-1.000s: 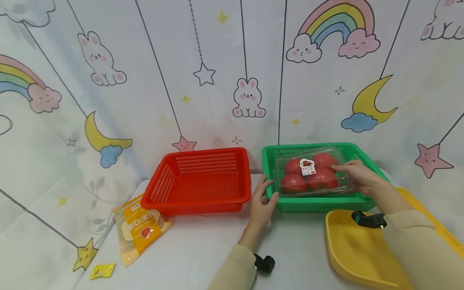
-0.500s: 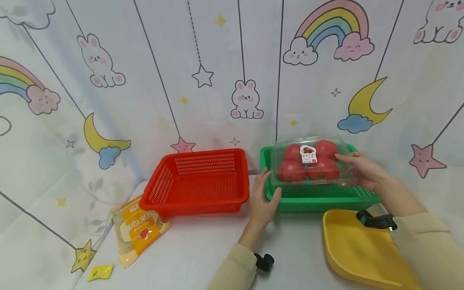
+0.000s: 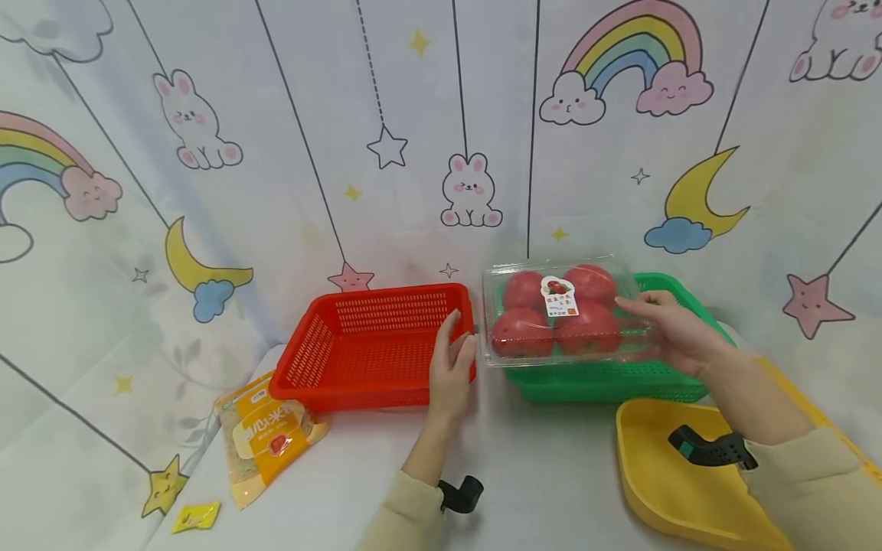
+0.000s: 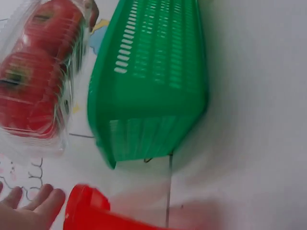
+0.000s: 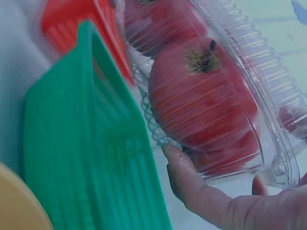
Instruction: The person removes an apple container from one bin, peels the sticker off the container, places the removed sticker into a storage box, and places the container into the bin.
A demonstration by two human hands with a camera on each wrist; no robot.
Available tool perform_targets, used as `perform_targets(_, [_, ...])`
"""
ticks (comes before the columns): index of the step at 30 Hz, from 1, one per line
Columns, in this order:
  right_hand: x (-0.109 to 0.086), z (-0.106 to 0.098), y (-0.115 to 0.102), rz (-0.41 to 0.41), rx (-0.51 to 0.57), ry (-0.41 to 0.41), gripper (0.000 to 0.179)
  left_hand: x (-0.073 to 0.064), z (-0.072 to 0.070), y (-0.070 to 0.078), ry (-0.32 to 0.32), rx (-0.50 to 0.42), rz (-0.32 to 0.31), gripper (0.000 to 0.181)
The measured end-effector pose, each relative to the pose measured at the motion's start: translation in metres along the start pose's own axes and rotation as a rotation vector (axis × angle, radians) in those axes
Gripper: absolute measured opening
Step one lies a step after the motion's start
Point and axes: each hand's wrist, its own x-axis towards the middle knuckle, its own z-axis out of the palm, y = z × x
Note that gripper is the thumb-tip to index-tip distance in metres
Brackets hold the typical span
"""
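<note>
A clear plastic box of red apples (image 3: 520,335) with a white label is held up over the left part of the green basket (image 3: 606,383). My right hand (image 3: 678,333) grips the box by its right end, thumb on the near side in the right wrist view. Apples with brown stems show through the ribbed plastic (image 5: 201,96). My left hand (image 3: 451,375) is at the right side of the red basket (image 3: 372,390), fingers extended, holding nothing. In the left wrist view its fingertips (image 4: 50,203) appear beside the red rim, below the box.
A yellow tray (image 3: 682,467) lies at the front right under my right forearm. An orange and yellow food bag (image 3: 272,436) leans by the red basket's left corner. A small yellow packet (image 3: 196,516) lies at the table's left. A patterned cloth hangs behind.
The apple box has risen out of the green basket and moved left in my right hand. My left hand has shifted left from the green basket's edge to the red basket.
</note>
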Motion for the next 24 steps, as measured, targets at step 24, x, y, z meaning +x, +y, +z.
perform_targets(24, [-0.022,0.103,0.021,0.003,-0.023,-0.059,0.06,-0.035,-0.092,0.013,-0.105,-0.206,-0.22,0.064])
